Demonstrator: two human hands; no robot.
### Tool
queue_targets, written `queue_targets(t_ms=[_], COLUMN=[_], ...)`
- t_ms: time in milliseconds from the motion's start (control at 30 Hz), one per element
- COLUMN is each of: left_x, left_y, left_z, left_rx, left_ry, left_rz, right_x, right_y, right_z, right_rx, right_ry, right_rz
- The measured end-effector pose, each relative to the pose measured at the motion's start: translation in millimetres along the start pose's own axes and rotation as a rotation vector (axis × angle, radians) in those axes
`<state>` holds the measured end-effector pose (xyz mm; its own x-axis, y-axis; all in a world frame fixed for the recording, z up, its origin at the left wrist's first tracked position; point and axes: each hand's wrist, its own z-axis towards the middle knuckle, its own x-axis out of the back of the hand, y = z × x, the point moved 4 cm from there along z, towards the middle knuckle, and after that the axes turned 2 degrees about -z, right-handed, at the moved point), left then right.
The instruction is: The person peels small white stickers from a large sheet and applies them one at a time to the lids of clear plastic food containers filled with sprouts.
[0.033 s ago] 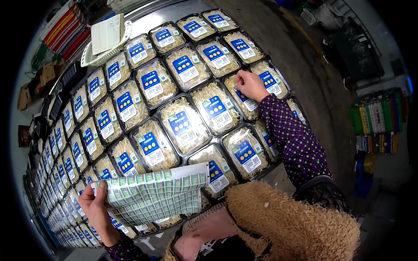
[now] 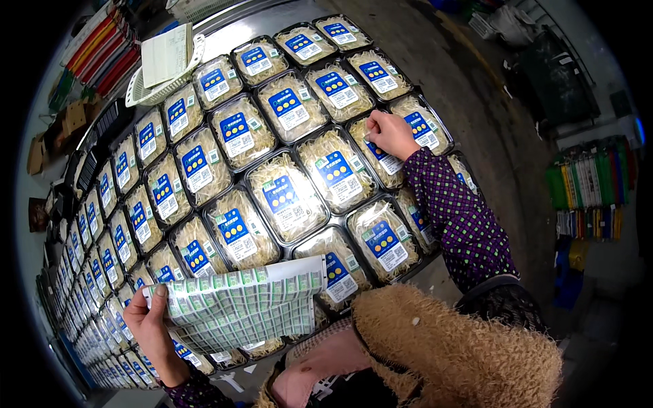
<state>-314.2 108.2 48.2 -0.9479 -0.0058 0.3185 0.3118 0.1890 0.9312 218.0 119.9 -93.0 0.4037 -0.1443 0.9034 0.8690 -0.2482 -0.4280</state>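
Observation:
My left hand (image 2: 148,323) pinches the left end of a white sheet of small green-printed stickers (image 2: 245,302), which sags over the nearest packs. My right hand (image 2: 394,136) is closed in a pinch above a black-rimmed pack of bean sprouts (image 2: 390,179); whatever its fingertips hold, if anything, is hidden. Another sprout pack (image 2: 430,139) lies just right of that hand. The packs stand in close rows, each with a clear top and a blue-and-white label. Many carry a small green-and-white sticker, as on the sprout pack (image 2: 338,168) left of my right hand.
A white plastic basket (image 2: 141,90) holding an open notebook (image 2: 165,51) stands at the far left end. Past it lie stacked coloured items (image 2: 102,51) and cardboard boxes (image 2: 73,117). Dark floor (image 2: 490,136) runs along the right, with colourful hanging bundles (image 2: 592,177) by the wall.

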Motion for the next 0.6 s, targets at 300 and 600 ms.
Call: queue_targets(t_ms=[300,600], left_x=[-11,-42], left_y=[-2,15], left_z=[7,14], left_rx=[0.016,-0.023], left_ry=[0.035,-0.036], left_rz=[-0.005,0.028], right_x=[60,42], right_y=[80,84], right_z=[28,47], right_rx=[-0.267,-0.072], right_ry=[-0.218,-0.196], right_rz=[0.483,0.060])
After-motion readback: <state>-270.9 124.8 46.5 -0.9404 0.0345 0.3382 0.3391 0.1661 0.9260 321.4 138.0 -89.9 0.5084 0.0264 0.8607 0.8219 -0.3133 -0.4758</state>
